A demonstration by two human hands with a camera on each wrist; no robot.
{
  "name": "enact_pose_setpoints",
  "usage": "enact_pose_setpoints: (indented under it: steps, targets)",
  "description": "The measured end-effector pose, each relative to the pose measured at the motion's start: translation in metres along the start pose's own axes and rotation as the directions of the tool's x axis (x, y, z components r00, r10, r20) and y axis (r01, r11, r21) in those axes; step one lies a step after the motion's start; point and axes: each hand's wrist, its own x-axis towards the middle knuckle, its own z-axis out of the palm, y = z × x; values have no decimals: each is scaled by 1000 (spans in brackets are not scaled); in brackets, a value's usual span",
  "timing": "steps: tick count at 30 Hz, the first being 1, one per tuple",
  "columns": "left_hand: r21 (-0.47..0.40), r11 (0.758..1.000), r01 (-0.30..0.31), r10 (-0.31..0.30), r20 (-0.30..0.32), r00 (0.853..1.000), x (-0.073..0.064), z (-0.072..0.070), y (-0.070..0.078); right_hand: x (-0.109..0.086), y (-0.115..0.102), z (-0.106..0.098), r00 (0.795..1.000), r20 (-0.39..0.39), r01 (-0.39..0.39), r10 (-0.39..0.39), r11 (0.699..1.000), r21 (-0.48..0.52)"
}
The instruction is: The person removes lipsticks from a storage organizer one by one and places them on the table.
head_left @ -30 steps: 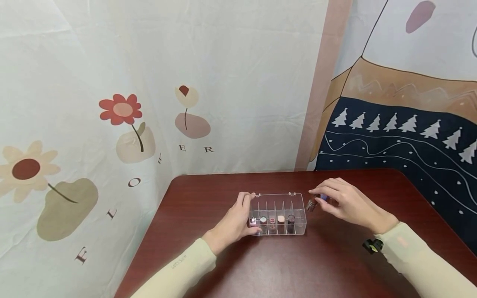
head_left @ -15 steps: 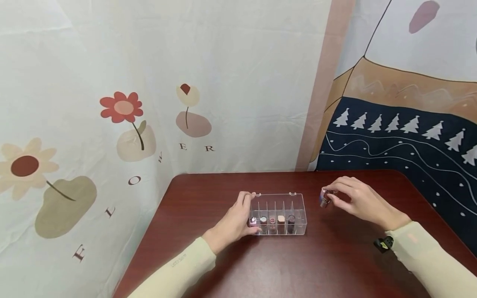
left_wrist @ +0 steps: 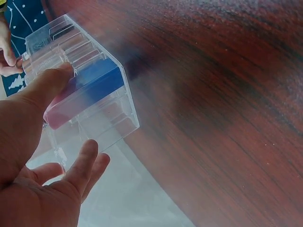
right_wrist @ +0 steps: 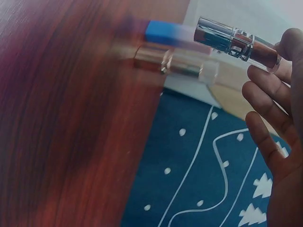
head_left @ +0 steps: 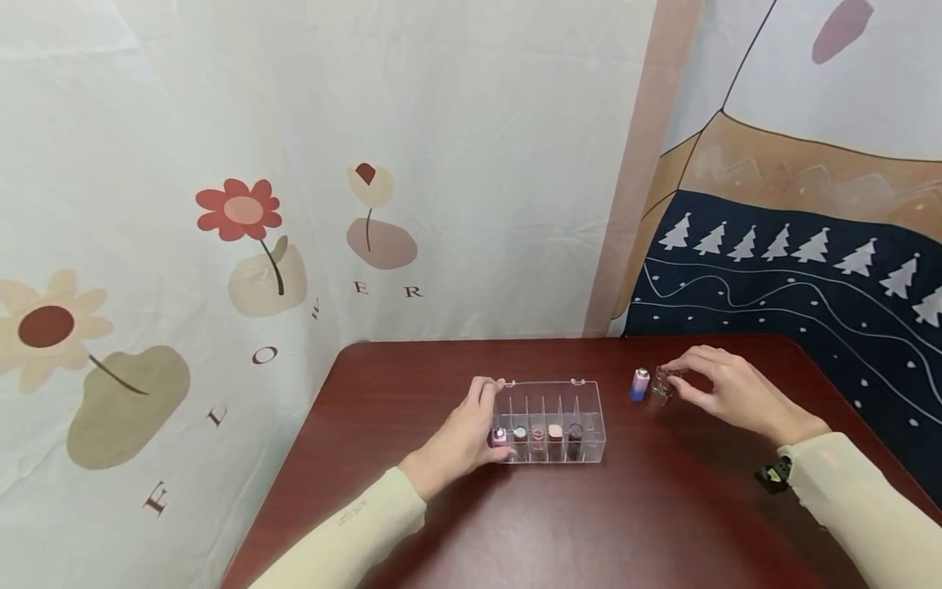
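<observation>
A clear plastic divided case (head_left: 594, 425) stands on the table, with lipstick tubes upright in several of its compartments. My left hand (head_left: 459, 433) grips its left end, thumb at the front and fingers at the back. The left wrist view shows a pink-and-blue lipstick (left_wrist: 90, 90) inside the case, beside the thumb. To the right of the case, my right hand (head_left: 736, 397) pinches the top end of a shiny silver-and-brown lipstick tube (right_wrist: 220, 37). A pink-and-blue lipstick (head_left: 639, 384) stands beside it on the table. A gold lipstick tube (right_wrist: 177, 62) stands there too, seen in the right wrist view.
The dark red-brown table (head_left: 471, 532) reaches back to a pale curtain (head_left: 500, 204) printed with flowers. A dark blue cloth (head_left: 736, 294) with white trees hangs behind its right side. A black watch (head_left: 774, 474) is at the right wrist.
My right hand has moved right, away from the case, carrying lipsticks. The pink-and-blue one now stands on the table, out of the hand. The left hand has stayed on the case.
</observation>
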Motion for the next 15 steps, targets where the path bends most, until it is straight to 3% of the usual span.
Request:
enact_pose_setpoints:
  steps: [15]
  targets:
    - [-20,1000,3,-3,10,1000,0,-2,2,-15,28,2,997,25,-79,79,996,-33]
